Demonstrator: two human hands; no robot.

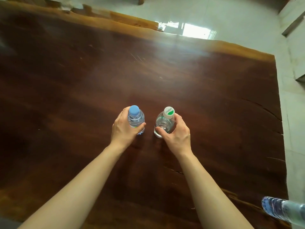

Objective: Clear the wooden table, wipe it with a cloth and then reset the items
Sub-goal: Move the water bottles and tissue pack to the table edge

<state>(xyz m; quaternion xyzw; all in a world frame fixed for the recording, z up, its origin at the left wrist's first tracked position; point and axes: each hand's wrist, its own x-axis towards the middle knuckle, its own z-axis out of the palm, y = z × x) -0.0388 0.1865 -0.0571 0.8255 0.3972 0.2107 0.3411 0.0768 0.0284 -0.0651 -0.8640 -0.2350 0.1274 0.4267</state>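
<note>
Two small clear water bottles stand upright near the middle of the dark wooden table (82,83). My left hand (123,129) is wrapped around the blue-capped bottle (136,119). My right hand (177,135) grips the bottle with the white and green cap (164,123), a hand's width to the right of the other. Both bottle bases touch the tabletop. No cloth is in view.
A third bottle with a blue wrapper (283,210) lies at the lower right, over the table's right edge. The table's far edge and right edge border a pale tiled floor (231,19). A pale step or ledge (295,52) runs along the right.
</note>
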